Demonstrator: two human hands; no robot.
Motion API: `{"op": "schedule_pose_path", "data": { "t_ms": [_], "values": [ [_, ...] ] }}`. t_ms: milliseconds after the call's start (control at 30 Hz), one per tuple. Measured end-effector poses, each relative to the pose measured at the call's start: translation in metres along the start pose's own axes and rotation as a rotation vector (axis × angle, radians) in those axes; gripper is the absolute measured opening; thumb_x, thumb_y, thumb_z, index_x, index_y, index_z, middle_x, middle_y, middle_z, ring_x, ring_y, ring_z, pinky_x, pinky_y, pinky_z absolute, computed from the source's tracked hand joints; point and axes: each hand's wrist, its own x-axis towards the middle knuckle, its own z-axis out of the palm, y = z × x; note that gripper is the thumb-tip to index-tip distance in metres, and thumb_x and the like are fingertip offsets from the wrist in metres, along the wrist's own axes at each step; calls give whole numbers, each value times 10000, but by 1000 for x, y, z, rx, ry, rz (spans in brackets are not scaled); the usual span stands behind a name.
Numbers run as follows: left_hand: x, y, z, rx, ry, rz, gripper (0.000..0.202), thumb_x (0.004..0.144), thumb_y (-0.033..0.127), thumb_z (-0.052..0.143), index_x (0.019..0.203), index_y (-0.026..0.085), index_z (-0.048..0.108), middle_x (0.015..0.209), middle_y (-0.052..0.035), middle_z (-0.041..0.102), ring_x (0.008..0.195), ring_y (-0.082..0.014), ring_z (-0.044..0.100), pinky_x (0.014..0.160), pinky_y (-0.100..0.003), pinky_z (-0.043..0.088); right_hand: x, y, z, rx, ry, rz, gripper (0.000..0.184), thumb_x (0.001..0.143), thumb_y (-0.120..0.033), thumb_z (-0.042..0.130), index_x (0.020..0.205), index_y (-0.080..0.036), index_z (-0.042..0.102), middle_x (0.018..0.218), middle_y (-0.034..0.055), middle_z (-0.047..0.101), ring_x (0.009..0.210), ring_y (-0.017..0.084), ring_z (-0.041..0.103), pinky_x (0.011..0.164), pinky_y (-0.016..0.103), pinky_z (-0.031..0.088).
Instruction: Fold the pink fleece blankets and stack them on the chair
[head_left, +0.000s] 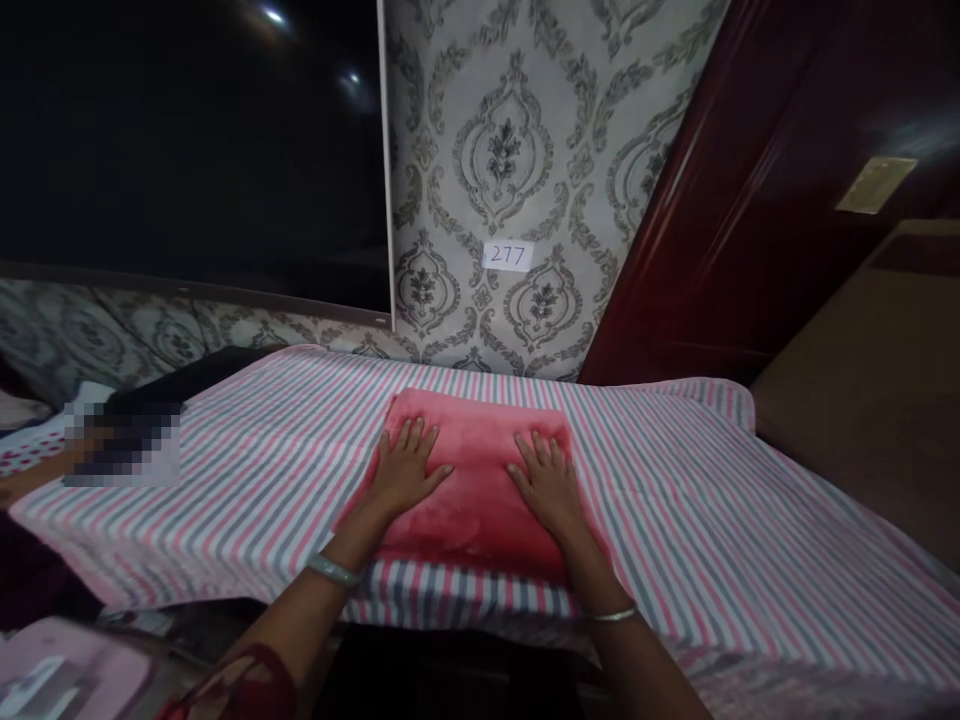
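Note:
A folded red plush cloth lies flat on a table covered with a pink, grey and white striped sheet. My left hand rests palm down on the cloth's left part, fingers stretched out and spread. My right hand lies flat on the cloth's right part, fingers also straight and apart. Both hands press on the cloth and hold nothing. Each wrist wears a bangle.
A large dark screen hangs on the patterned wallpaper behind the table, beside a small label reading 277. A dark red door stands at the right. A dark object lies at the table's far left, next to a blurred patch.

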Motion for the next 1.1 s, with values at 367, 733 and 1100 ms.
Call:
{"op": "schedule_pose_path", "data": {
  "t_ms": [367,733,1100],
  "values": [
    [12,1,-31,-14,-92,-153,755,973,579,338,1519,59,358,1617,-248,265,1518,-369,199,1178,-645,150,12,-3,-28,-4,-113,11,580,1004,-501,354,1536,-274,397,1625,83,333,1476,330,311,1147,548,273],
    [84,3,-19,-91,-49,-78,613,993,532,320,1472,167,436,1567,-178,400,1475,-328,293,1188,-604,140,74,-15,-26,17,12,60,510,1026,-437,288,1420,-217,527,1438,121,564,1352,294,445,1115,575,262],
    [102,-12,1,-134,-71,-228,649,971,590,296,1410,154,491,1509,-191,456,1422,-334,354,1142,-550,254,84,11,12,107,54,75,512,1033,-449,282,1437,-231,508,1503,92,507,1412,251,373,1145,547,257]
  ]
}}
